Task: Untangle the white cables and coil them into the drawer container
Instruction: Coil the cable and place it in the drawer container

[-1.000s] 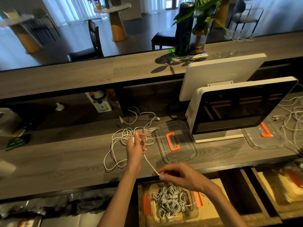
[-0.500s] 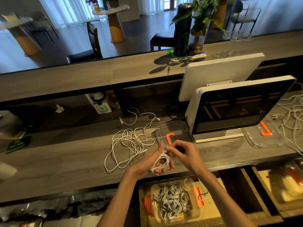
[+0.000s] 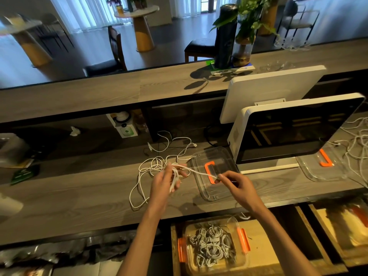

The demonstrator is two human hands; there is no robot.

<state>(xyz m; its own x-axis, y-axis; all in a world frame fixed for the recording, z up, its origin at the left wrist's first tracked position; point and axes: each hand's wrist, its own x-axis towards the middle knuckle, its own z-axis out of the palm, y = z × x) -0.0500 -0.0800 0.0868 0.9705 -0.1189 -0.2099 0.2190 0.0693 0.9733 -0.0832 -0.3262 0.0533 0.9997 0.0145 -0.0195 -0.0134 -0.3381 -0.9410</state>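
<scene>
Between our hands, mid-coil: left hand (image 3: 166, 181) grips cable loops (image 3: 175, 179), right hand (image 3: 237, 185) pinches the strand; next, wind another loop w/ slack.

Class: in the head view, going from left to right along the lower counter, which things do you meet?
Loose white cables → left hand gripping a coil → right hand pinching a strand → monitor → second clear lid → more white cables.

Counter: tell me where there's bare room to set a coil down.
Bare wood lies on the counter left of the loose cables, and along the front edge below both hands. Crowded: the lid beside the monitor, and the far-right cable tangle.
</scene>
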